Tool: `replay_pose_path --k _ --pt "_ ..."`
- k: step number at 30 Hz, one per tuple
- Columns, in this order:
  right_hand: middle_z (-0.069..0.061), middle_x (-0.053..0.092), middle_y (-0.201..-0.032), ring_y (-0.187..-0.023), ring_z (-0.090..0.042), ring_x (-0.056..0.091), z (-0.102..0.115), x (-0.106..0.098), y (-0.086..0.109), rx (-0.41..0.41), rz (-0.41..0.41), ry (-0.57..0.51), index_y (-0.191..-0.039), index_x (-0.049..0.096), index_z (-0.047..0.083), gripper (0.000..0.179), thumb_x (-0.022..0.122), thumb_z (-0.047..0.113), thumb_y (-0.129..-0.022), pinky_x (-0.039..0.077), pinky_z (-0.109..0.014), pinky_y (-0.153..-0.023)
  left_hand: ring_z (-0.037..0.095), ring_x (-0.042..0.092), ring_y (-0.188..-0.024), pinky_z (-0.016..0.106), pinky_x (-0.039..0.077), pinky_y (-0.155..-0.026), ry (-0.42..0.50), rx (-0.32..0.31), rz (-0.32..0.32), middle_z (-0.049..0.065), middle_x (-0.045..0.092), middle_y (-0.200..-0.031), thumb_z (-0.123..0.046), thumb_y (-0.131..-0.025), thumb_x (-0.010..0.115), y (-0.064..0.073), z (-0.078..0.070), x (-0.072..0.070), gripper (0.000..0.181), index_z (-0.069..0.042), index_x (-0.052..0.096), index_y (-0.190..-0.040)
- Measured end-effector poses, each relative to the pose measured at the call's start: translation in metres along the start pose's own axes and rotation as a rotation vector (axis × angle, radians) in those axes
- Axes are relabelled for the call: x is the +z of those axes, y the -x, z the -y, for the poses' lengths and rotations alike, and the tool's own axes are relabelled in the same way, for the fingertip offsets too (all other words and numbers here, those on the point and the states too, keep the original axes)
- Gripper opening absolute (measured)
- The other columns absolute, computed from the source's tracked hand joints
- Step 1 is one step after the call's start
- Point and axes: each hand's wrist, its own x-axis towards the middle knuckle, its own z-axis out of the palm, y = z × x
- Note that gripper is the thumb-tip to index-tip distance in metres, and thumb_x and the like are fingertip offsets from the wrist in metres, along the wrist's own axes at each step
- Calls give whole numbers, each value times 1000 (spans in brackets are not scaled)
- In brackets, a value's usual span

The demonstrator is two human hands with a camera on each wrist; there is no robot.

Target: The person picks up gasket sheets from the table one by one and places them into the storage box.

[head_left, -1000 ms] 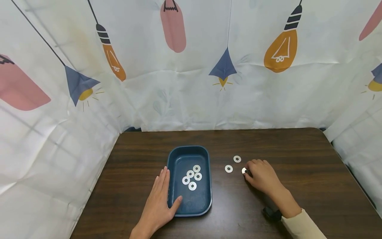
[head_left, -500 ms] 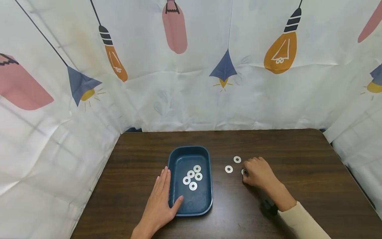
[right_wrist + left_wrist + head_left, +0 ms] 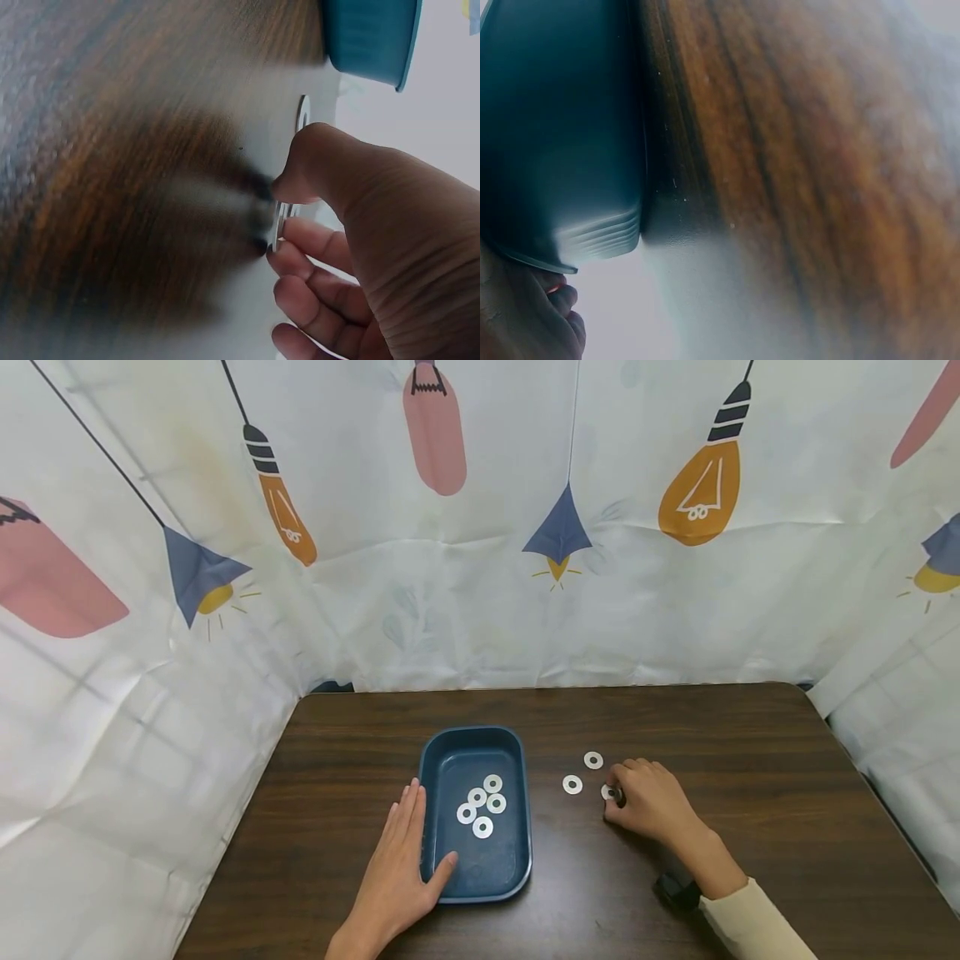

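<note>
A dark blue tray (image 3: 487,875) stands on the brown wooden table, with several flat silver washers (image 3: 483,835) inside. Along its left side my left hand (image 3: 397,860) lies with straight fingers, the thumb over the near left rim. To the right of the tray, my right hand (image 3: 652,806) pinches another washer (image 3: 604,792) by its edges at the tabletop. In the right wrist view the thumb (image 3: 304,169) is at one edge of this washer and the fingers (image 3: 292,259) at the other. Two loose washers (image 3: 572,792) lie on the table between the tray and the right hand.
The table's far edge (image 3: 555,687) meets a white curtain (image 3: 480,610) printed with lamps and bulbs, which also hangs at both sides. A black strap device (image 3: 677,892) is on the right wrist, by a cream sleeve (image 3: 753,922).
My right hand's fingers have drawn in around the washer, and hand and washer have shifted slightly left. My left hand, the tray and the other washers stay in place.
</note>
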Motion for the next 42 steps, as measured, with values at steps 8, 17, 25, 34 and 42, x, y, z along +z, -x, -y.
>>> replay_pose_path --k 8,17,25,34,42 --pt "5 66 -81 -73 -13 59 0 2 2 7 -25 -36 -90 76 13 16 83 17 -76 56 -41 -73 34 26 -165 13 -14 -129 17 -22 24 14 20 -179 -45 -91 76 0 0 -1 102 -3 22 -168" --pt "5 70 -89 -79 -14 63 8 -2 1 -36 -64 -56 -96 77 15 22 84 20 -76 57 -39 -73 33 25 -165 18 -10 -131 14 -29 31 12 19 -179 -45 -92 75 -1 0 -3 101 -4 22 -168" --pt "3 73 -94 -84 -17 65 18 -9 -3 -115 -124 -55 -96 77 14 24 86 17 -74 59 -41 -78 34 26 -165 14 -15 -129 5 -15 33 13 18 -179 -43 -91 76 -1 1 -2 102 -4 22 -168" --pt "0 73 -95 -86 -18 66 26 -18 -9 -160 -131 -39 -97 78 13 24 87 17 -75 58 -41 -79 34 25 -165 14 -14 -129 11 -21 35 13 18 -179 -41 -91 76 -1 1 -3 103 -5 20 -169" --pt "0 73 -94 -86 -18 63 35 -27 -13 -216 -174 -25 -97 76 12 25 85 16 -75 51 -39 -79 35 26 -164 14 -13 -130 10 3 12 15 20 -178 -41 -92 76 -1 1 0 101 -2 21 -168"
